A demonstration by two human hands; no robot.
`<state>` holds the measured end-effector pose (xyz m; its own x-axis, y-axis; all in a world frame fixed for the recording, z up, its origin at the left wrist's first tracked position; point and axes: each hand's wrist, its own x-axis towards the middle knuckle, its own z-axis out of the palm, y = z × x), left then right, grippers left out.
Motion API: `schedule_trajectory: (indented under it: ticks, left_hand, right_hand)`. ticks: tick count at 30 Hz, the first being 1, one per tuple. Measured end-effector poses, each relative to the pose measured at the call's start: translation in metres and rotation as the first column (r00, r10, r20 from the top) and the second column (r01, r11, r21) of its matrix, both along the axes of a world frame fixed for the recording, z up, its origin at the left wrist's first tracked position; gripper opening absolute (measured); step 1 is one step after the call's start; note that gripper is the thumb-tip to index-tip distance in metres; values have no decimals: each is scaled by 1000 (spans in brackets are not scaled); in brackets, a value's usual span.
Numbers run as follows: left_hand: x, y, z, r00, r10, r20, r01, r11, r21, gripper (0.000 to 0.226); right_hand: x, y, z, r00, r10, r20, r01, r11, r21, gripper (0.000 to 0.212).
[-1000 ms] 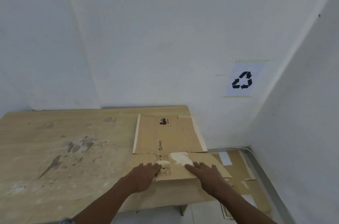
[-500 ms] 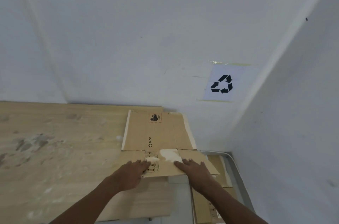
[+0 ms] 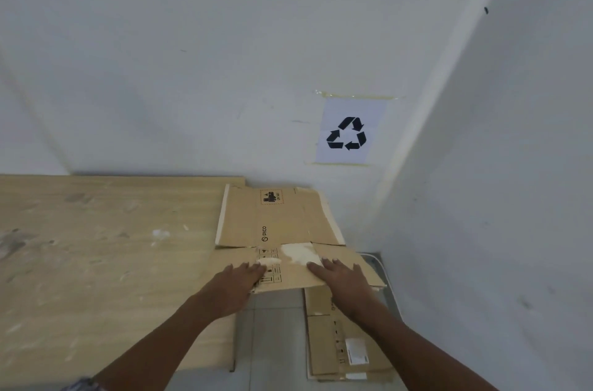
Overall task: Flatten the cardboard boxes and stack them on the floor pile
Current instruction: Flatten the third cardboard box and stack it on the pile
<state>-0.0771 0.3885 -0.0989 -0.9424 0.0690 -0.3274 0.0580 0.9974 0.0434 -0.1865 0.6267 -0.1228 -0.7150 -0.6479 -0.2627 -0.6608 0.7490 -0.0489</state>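
The flattened box (image 3: 282, 240) is pressed under both open palms, left hand (image 3: 236, 286) and right hand (image 3: 341, 280), nothing gripped, so it can slide toward the floor pile (image 3: 340, 345)

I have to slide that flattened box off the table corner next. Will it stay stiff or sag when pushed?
The flattened box looks thin and creased at its fold lines, so it will probably bend there rather than stay rigid. Its near flap already overhangs the table edge under the left hand and right hand, so it may droop. It likely slides easily.
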Motion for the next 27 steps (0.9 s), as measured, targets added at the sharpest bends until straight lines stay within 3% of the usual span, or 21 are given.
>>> schedule_trajectory:
  ticks: [6, 16, 27]
  left_hand:
    - [-11, 87, -20, 998, -20, -57, 19, 1000, -15, 55]
    - [19, 253, -68, 1000, -4, -6, 4, 999, 44, 59]
    - [-11, 298, -167, 999, -43, -26, 44, 998, 51, 66]
  right_hand:
    - [-7, 99, -8, 998, 5, -64, -8, 999, -44, 73]
    - [19, 264, -43, 999, 21, -39, -21, 1000, -3, 62]
    - [3, 314, -130, 998, -35, -49, 36, 999, 30, 64]
